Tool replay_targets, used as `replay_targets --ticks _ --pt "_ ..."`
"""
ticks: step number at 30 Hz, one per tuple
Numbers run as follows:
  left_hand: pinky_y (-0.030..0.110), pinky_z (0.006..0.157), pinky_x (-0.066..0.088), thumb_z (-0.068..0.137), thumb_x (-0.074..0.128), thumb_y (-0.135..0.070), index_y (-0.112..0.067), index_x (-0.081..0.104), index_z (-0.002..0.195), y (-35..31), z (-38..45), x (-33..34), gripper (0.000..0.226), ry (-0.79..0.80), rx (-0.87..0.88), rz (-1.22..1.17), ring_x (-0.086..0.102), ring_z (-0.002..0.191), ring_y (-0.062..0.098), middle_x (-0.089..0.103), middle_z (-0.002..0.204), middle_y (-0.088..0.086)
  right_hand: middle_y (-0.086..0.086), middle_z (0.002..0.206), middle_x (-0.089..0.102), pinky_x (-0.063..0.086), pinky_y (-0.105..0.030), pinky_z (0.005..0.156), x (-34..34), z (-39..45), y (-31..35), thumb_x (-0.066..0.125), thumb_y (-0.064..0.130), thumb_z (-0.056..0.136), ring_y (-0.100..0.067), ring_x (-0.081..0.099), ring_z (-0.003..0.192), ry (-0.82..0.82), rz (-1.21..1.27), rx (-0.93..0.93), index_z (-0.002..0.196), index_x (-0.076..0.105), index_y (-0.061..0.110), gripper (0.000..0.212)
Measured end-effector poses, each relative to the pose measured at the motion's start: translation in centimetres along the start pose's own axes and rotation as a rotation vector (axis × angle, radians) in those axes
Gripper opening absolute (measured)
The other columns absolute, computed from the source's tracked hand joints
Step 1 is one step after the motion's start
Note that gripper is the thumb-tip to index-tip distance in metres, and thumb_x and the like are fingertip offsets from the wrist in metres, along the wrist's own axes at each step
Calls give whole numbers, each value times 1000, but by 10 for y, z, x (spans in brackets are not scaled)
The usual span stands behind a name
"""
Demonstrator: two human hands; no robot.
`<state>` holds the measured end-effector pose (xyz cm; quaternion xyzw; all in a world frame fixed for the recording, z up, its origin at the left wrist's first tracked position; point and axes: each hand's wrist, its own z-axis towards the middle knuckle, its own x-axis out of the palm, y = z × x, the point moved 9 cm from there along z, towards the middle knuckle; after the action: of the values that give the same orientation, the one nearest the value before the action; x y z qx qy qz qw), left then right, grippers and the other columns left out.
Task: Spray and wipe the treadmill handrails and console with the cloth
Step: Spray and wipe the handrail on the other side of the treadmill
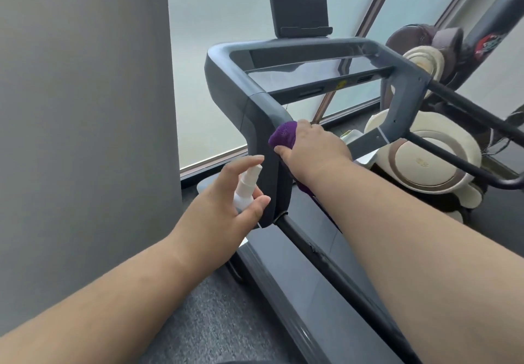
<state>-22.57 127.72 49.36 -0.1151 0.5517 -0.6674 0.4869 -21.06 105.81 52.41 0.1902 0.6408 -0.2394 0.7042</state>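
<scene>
The right hand (314,148) pressed a bunched purple cloth (283,135) against the inner face of the treadmill's left handrail (266,125), just below the rounded corner where the grey rail bends down from the console frame. The fingers curled over the wad and the thumb pinched it from below, so the hand was clamped on the cloth; judging by that hold, the bunching gave a thick pad to rub with. A loose tail of the cloth hung beneath the wrist, toward 6 o'clock from the hand, beside the rail.

The left hand (226,202) held a small white spray bottle (245,189) on the outer side of the same rail, at about 8 o'clock from the cloth. The thumb and lower fingers gripped the bottle's body, while the forefinger stretched out above the nozzle, apparently not pressing it. The nozzle pointed up toward the rail, probably kept ready so the next stretch could be wetted without shifting the grip.

The cloth lay between the palm and the rail, its visible bulge at 10 o'clock from the knuckles. The console (320,71) with its dark glossy panel sat at 1 o'clock from the cloth, with a black tablet holder (297,3) above it. The right handrail (465,117) ran well apart, toward 3 o'clock.
</scene>
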Motion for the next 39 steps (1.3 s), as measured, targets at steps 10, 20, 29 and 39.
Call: replay_targets --ticks 10,20,29,39 --pt "9 61 46 92 64 -34 -62 35 131 3 -9 -8 56 -29 -21 -29 63 69 5 64 95 -19 -7 114 58 52 -44 84 -9 -76 -51 60 60 85 -34 61 101 -22 -11 -8 130 42 26 59" --pt "32 70 52 87 58 -48 -64 34 130 -4 -17 0 52 38 -26 -18 63 76 11 63 98 -21 -17 128 52 48 -46 83 -2 1 19 47 74 86 -38 55 115 -9 -145 34 139 34 11 84" --pt "30 69 52 90 58 -46 -59 34 133 -8 -9 1 52 50 14 -45 63 76 16 63 97 -15 -12 118 54 50 -45 85 -8 -69 -37 67 56 82 -34 57 104 -84 -95 -21 140 33 20 76" --pt "38 70 55 88 58 -47 -62 33 131 -3 -5 2 51 57 -2 4 63 78 15 64 98 -18 -15 129 52 47 -44 82 -1 -5 17 64 44 87 -35 56 115 -36 -219 40 136 37 12 64"
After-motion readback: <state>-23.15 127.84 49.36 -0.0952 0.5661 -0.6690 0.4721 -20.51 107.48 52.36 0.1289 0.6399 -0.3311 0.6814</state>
